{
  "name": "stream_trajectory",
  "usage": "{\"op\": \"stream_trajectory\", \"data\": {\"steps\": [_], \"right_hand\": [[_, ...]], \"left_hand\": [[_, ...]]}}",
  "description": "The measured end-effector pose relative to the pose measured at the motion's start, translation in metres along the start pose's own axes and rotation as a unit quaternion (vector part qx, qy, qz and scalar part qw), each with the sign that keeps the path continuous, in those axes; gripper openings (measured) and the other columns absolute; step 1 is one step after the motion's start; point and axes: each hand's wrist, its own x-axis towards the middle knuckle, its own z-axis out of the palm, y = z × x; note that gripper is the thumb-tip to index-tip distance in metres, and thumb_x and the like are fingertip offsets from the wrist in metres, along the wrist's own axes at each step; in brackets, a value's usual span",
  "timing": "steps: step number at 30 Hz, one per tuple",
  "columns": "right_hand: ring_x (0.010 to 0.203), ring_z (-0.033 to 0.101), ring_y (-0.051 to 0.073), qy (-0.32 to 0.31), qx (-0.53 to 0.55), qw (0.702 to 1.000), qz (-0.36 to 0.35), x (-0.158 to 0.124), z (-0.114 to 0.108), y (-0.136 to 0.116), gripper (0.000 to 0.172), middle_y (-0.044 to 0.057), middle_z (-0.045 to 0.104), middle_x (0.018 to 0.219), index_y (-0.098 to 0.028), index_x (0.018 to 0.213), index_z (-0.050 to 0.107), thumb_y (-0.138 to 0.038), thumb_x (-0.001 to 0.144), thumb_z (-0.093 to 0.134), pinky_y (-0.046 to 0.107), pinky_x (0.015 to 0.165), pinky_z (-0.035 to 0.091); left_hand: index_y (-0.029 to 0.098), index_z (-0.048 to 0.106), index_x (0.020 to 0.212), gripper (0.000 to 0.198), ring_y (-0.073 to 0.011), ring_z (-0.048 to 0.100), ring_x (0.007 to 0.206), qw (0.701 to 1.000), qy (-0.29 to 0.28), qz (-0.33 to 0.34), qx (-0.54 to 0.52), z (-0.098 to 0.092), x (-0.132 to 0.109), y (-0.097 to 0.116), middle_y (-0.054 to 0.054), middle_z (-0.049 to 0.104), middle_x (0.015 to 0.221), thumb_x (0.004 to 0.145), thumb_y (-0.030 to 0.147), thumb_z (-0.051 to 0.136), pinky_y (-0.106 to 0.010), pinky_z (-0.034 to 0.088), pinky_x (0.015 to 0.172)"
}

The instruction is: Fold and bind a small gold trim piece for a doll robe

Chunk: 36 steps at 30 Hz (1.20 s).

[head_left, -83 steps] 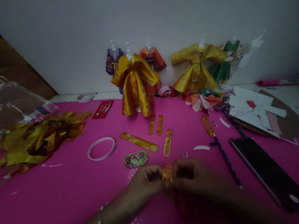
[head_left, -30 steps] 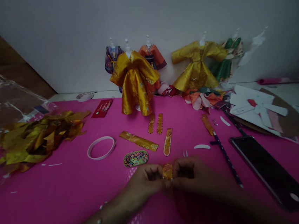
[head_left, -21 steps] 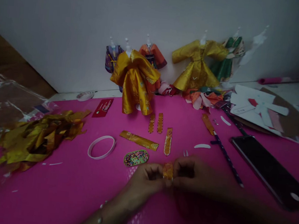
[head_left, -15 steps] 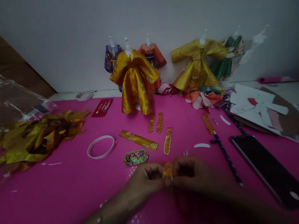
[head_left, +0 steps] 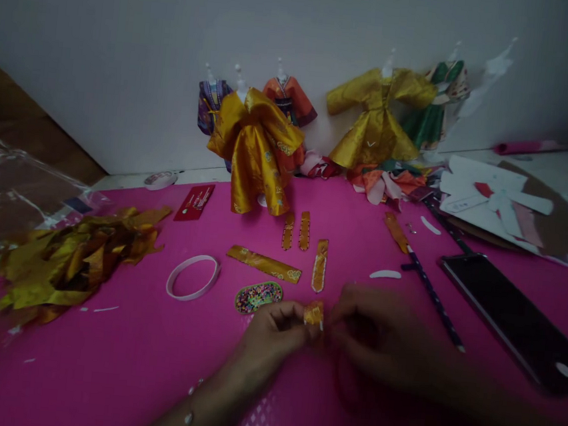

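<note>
Left hand (head_left: 272, 336) pinching satiny gold fabric (head_left: 313, 312), right hand (head_left: 380, 333) curled beside (grip unclear), oval bead dish (head_left: 262, 300)

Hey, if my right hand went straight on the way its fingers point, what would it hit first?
Probably the gold piece in your left hand, just left of your right hand, though depth is unclear.

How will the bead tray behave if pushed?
The bead tray would probably slide rather than tip: it looks low and lies flat on the pink mat. Its beads look tiny and loose, so a sharp push might spill some.
</note>
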Motion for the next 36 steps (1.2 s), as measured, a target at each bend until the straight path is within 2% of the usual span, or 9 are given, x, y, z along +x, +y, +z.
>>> {"op": "stream_trajectory", "data": {"steps": [3, 8, 13, 19, 29, 36], "right_hand": [[0.061, 0.053, 0.011, 0.017, -0.009, 0.999, -0.047, -0.001, 0.003, 0.0, 0.014, -0.002, 0.06, 0.072, -0.019, 0.088, 0.068, -0.008, 0.084, 0.062, 0.023, 0.056, 0.038], [0.066, 0.056, 0.013, 0.021, -0.039, 0.997, -0.069, -0.003, 0.005, 0.002, 0.016, 0.0, 0.062, 0.075, -0.018, 0.088, 0.07, -0.006, 0.085, 0.061, 0.024, 0.058, 0.039], [0.064, 0.058, 0.014, 0.013, -0.065, 0.995, -0.068, -0.005, 0.004, 0.0, 0.017, 0.002, 0.063, 0.073, -0.017, 0.086, 0.071, -0.007, 0.088, 0.058, 0.026, 0.057, 0.039], [0.063, 0.058, 0.014, -0.002, -0.082, 0.995, -0.059, -0.004, 0.003, 0.001, 0.02, 0.002, 0.063, 0.072, -0.017, 0.084, 0.072, -0.009, 0.091, 0.055, 0.026, 0.056, 0.04], [0.061, 0.055, 0.013, -0.017, -0.091, 0.994, -0.058, -0.006, 0.003, 0.003, 0.018, 0.0, 0.06, 0.069, -0.018, 0.079, 0.069, -0.011, 0.091, 0.057, 0.026, 0.054, 0.036], [0.06, 0.053, 0.014, -0.024, -0.096, 0.994, -0.052, -0.007, 0.004, 0.004, 0.018, 0.001, 0.059, 0.069, -0.017, 0.076, 0.069, -0.01, 0.088, 0.057, 0.028, 0.054, 0.035]], "left_hand": [[0.014, 0.07, 0.067, 0.03, -0.0123, 0.058, 0.059, 1.0, 0.008, 0.004, 0.018, -0.003, 0.004, -0.003, 0.0, 0.066, 0.062, 0.063, 0.037, 0.089, -0.027, 0.045, 0.064], [0.016, 0.067, 0.066, 0.034, -0.0122, 0.054, 0.058, 0.999, 0.023, 0.015, 0.044, -0.008, 0.009, -0.009, 0.002, 0.061, 0.058, 0.061, 0.042, 0.088, -0.026, 0.041, 0.06], [0.016, 0.063, 0.063, 0.029, -0.0091, 0.049, 0.055, 0.997, 0.03, 0.024, 0.07, -0.003, 0.003, -0.001, 0.003, 0.059, 0.06, 0.066, 0.036, 0.084, -0.024, 0.036, 0.058], [0.017, 0.062, 0.063, 0.022, -0.0106, 0.05, 0.06, 0.993, 0.037, 0.042, 0.101, 0.002, -0.003, 0.009, 0.003, 0.059, 0.063, 0.07, 0.028, 0.079, -0.026, 0.039, 0.062], [0.018, 0.065, 0.062, 0.015, -0.0142, 0.055, 0.068, 0.988, 0.039, 0.073, 0.13, 0.005, -0.003, 0.011, 0.0, 0.063, 0.069, 0.069, 0.025, 0.076, -0.028, 0.043, 0.068], [0.017, 0.065, 0.062, 0.015, -0.0142, 0.054, 0.068, 0.986, 0.038, 0.079, 0.142, 0.006, -0.005, 0.012, 0.0, 0.063, 0.069, 0.07, 0.024, 0.075, -0.027, 0.043, 0.067]]}}
